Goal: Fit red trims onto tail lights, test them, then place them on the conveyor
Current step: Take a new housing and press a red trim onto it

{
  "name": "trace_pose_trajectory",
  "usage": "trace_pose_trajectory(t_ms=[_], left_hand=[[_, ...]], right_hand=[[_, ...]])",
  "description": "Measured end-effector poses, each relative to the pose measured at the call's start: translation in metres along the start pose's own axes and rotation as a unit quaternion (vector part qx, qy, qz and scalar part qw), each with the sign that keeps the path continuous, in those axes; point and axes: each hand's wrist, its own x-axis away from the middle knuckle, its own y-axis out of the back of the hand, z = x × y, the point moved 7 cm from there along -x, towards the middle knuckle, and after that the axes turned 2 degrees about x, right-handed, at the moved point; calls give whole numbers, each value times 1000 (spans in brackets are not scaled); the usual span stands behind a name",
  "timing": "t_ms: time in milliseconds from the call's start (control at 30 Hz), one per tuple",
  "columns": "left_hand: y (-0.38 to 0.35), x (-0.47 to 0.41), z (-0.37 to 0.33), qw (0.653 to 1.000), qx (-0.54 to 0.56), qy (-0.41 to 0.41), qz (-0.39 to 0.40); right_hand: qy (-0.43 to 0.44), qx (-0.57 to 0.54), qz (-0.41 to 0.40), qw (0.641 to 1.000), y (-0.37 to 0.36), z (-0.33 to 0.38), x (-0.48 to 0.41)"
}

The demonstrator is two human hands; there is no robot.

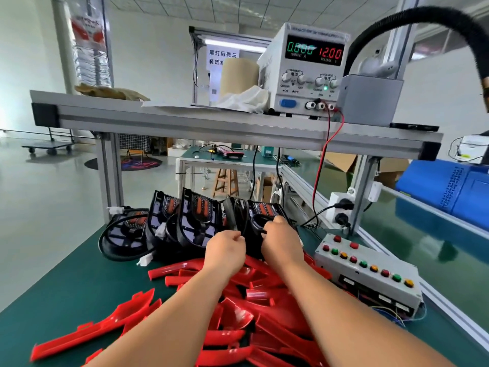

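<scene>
Just behind the heap of red trims (238,300), one tail light (264,209) of the standing row is grasped by the left hand (225,251) and the right hand (282,242), and its neighbours (195,218) could be toppled if a looped cable (239,214) is snagged on lifting

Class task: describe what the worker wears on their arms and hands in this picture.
The left hand and right hand wear no gloves. The left arm and right arm are bare down to the frame's edge: no sleeve, watch or wristband shows. No ring is visible, though the fingers are mostly hidden.
</scene>
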Motion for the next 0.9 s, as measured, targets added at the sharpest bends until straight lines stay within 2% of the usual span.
trace_pose_trajectory(t_ms=[300,600,800,900], left_hand=[[-5,-4,6,998,48,37,35],[-3,0,7,997,40,43,54],[3,2,2,997,44,37,42],[12,5,-8,998,56,8,8]], right_hand=[[-29,27,-1,999,-11,-5,-3],[8,9,-18,1000,-14,-6,-4],[37,-14,-70,997,-5,-2,-1],[45,-28,-95,994,11,5,7]])
